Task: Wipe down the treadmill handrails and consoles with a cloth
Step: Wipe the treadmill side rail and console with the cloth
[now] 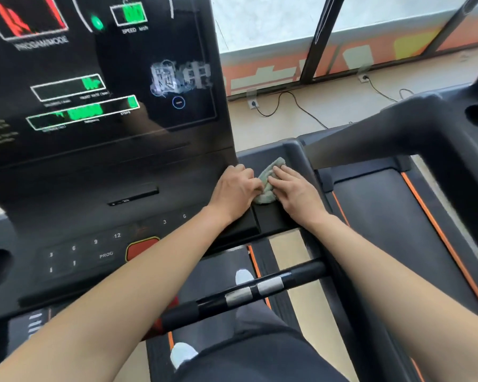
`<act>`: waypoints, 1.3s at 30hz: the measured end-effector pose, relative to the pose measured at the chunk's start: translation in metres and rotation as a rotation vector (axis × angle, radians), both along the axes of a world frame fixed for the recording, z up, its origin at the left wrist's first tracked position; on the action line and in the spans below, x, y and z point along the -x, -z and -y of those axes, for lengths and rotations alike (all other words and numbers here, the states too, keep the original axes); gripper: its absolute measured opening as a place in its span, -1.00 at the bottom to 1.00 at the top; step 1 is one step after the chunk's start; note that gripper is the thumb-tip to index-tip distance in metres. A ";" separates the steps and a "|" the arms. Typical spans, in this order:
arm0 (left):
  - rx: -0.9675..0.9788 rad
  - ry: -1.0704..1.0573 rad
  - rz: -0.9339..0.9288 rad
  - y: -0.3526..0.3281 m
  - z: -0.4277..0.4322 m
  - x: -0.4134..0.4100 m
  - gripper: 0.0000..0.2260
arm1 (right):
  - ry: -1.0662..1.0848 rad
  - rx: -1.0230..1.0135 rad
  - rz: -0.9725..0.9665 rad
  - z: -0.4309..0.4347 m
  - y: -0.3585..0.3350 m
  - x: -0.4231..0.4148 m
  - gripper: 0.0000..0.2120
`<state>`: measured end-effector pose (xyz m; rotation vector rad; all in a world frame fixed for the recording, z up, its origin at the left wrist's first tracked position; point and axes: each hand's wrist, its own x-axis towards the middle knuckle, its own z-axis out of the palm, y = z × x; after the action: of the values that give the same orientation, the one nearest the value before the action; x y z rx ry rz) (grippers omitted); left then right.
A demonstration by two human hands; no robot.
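Head view — cloth [267,190] at console [122,166] edge

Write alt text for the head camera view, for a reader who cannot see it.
Two bare hands hold a pale green cloth against the right end of a black treadmill console: the left hand grips its edge, the right hand presses flat on it. The lit display stands above-left; a handrail bar with silver sensors crosses below.

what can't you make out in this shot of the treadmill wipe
Head view: cloth partly hidden under right hand.
Whether left hand grips it: curled fingers hide contact.
Console small labels: blurred.
Console's left side: cut off by frame edge.
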<state>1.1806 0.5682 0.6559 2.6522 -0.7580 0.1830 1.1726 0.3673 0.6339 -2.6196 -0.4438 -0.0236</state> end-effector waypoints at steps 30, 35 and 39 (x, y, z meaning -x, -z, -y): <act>0.206 -0.395 -0.207 0.053 -0.169 0.282 -0.82 | -0.263 0.109 0.021 -0.159 0.024 0.249 -0.43; 0.234 -0.384 -0.229 0.058 -0.172 0.292 -0.61 | -0.184 0.112 0.012 -0.126 0.030 0.254 -0.43; 0.207 -0.385 -0.224 0.067 -0.177 0.297 -0.60 | 0.120 -0.086 -0.026 -0.104 0.030 0.264 -0.62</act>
<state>0.8832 0.7456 0.5890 2.5361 -0.1447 0.0586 0.9088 0.4709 0.6043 -2.5549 -0.2700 -0.0467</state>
